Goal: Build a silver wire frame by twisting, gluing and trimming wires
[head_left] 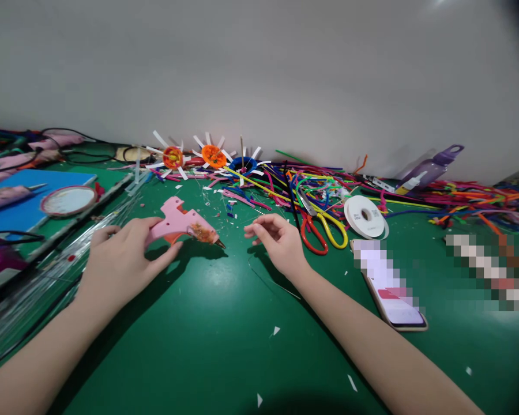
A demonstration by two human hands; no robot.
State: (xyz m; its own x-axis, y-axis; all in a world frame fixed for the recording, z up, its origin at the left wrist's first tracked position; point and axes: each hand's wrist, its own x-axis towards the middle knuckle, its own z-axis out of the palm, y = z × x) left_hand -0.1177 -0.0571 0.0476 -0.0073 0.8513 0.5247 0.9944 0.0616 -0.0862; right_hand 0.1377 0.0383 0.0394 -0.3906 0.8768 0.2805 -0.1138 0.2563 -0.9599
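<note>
My left hand (pixel 121 256) grips a pink hot glue gun (pixel 185 222) by its handle. The glue gun's metal nozzle points right and down, close above the green table, and brown residue coats its front. To the right of the nozzle is my right hand (pixel 277 239), with its fingers curled and the thumb close to the index finger. Whatever it may hold is too small to make out. A thin strand (pixel 274 281) curves below that hand on the table. Beyond my right hand lie scissors (pixel 322 227) with one red and one yellow handle.
Pipe cleaners (pixel 281 187) pile along the wall, with paper-petalled wheels (pixel 214 156) among them. To the right are a ribbon spool (pixel 365 216), a phone (pixel 391 288) and a purple bottle (pixel 432 167). At left, a blue board (pixel 21 199) and clear glue sticks (pixel 56 268).
</note>
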